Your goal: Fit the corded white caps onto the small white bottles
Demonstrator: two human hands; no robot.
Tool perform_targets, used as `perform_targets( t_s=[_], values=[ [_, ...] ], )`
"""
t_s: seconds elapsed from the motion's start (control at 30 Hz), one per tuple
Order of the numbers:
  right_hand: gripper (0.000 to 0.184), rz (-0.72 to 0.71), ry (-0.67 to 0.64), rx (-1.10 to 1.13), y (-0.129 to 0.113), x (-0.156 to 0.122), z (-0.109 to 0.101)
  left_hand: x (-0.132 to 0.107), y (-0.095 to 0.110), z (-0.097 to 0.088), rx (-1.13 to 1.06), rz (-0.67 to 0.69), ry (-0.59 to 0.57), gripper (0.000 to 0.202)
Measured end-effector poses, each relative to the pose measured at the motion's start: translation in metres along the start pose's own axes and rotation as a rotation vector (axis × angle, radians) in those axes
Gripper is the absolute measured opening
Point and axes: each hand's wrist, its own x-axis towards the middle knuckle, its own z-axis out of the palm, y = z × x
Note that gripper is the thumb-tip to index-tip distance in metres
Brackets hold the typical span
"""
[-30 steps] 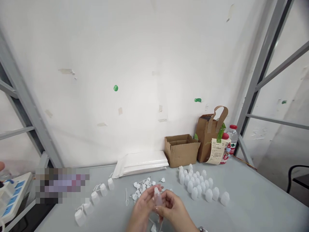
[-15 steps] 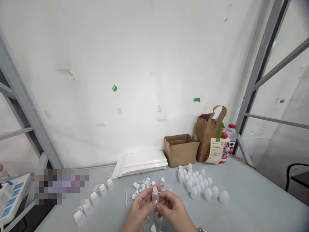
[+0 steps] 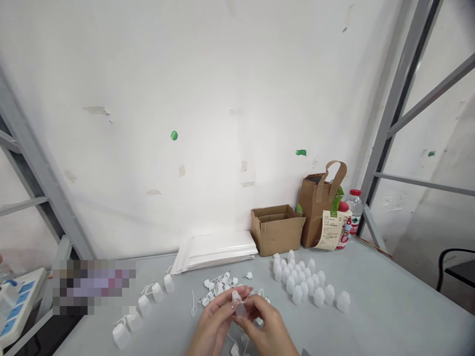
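Low in the middle of the view, my left hand (image 3: 213,324) and my right hand (image 3: 265,324) meet around one small translucent plastic bottle (image 3: 238,306). Fingers of both hands are curled on it, and its tip points up and a little left. Just beyond my fingers lies a heap of small white caps with thin tethers (image 3: 218,287). To the right stands a cluster of several uncapped white bottles (image 3: 306,284). To the left, a curved row of several bottles with caps (image 3: 143,306) runs along the grey table (image 3: 371,306).
A stack of white plastic bags (image 3: 217,249) lies against the wall. An open cardboard box (image 3: 277,230), a brown paper bag (image 3: 321,205) and a water bottle (image 3: 354,205) stand at the back right. A white and blue power strip (image 3: 17,306) sits far left. Grey frame bars flank the table.
The bottle in my hands has tilted and dropped slightly, and my fingers have shifted around its top. The view has drifted a little to the right.
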Motion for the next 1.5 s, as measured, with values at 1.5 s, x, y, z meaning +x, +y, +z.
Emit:
perform_targets(
  t_s=[1.5],
  values=[
    [0.039,0.215,-0.046,0.122,0.001,0.008,0.000,0.022,0.026,-0.051,0.910,0.076,0.185,0.029]
  ],
)
